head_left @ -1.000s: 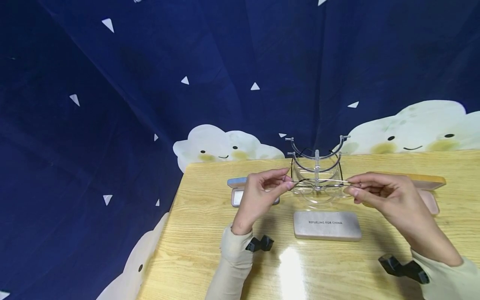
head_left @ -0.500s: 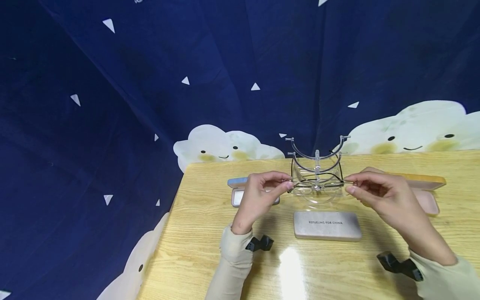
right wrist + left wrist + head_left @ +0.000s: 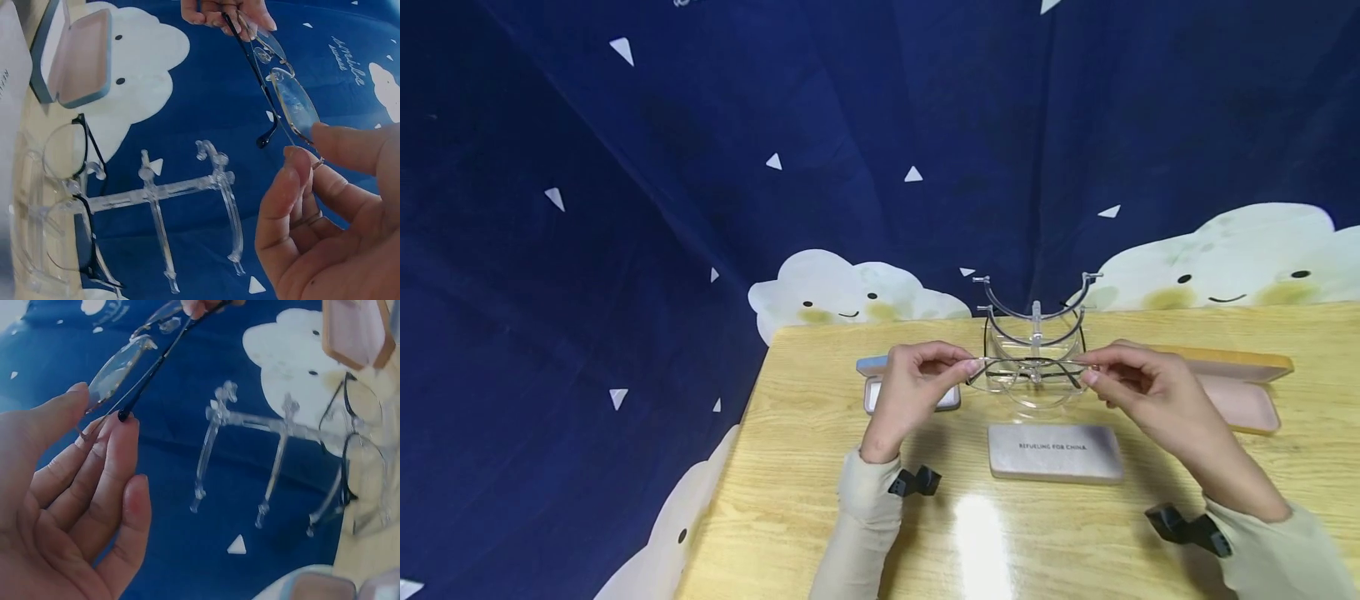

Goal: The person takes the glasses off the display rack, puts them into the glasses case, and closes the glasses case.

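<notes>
A pair of thin metal-rimmed eyeglasses (image 3: 115, 376) is held up by both hands, its dark-tipped temples folded across behind the lenses. My left hand (image 3: 913, 392) pinches one end of the frame between thumb and fingers. At the opposite end, my right hand (image 3: 1157, 400) pinches it by the hinge corner. Just beyond the hands stands a clear plastic glasses stand (image 3: 150, 194) with several curved arms. Low on that stand sits a second pair of glasses (image 3: 345, 469) with dark rims, partly hidden behind the held pair in the head view.
A closed grey glasses case (image 3: 1055, 458) with lettering lies in front of the stand. To the left is an open blue case (image 3: 872, 365), partly behind the left hand. An open orange case (image 3: 1255, 364) lies at the right, all on a wooden table (image 3: 790, 467).
The temples of the held eyeglasses have folded in across the lenses. My right hand has moved left, nearer the left hand, and the held pair sits a little further left.
</notes>
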{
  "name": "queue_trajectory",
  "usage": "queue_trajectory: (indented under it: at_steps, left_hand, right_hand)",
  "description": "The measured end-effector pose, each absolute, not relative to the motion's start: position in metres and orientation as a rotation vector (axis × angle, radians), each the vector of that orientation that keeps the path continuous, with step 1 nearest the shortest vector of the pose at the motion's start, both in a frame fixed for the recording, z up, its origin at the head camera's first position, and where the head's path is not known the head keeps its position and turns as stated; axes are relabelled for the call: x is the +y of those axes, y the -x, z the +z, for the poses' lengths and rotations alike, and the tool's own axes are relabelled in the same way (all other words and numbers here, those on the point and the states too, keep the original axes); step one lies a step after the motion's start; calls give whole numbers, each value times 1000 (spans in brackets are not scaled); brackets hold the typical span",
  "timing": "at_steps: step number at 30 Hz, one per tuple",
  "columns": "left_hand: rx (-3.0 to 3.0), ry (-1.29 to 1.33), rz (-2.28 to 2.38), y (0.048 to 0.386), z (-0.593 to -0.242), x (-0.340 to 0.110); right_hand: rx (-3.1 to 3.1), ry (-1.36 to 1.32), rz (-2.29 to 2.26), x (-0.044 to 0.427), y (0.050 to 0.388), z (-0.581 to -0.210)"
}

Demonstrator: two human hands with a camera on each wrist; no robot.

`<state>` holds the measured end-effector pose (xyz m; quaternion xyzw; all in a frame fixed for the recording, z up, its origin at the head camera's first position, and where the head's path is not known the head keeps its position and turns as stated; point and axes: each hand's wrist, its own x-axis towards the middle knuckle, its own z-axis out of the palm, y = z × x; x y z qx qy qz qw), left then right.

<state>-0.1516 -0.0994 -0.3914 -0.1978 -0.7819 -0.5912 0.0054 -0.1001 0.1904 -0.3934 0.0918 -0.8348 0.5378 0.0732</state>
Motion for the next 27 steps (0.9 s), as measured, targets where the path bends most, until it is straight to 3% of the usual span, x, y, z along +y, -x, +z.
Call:
queue_trajectory:
  at_steps: [27]
  left_hand:
    - [-2627, 308, -1714, 166, -458, -198]
  right_hand:
    - [-2657, -380, 1370, 86, 144, -441]
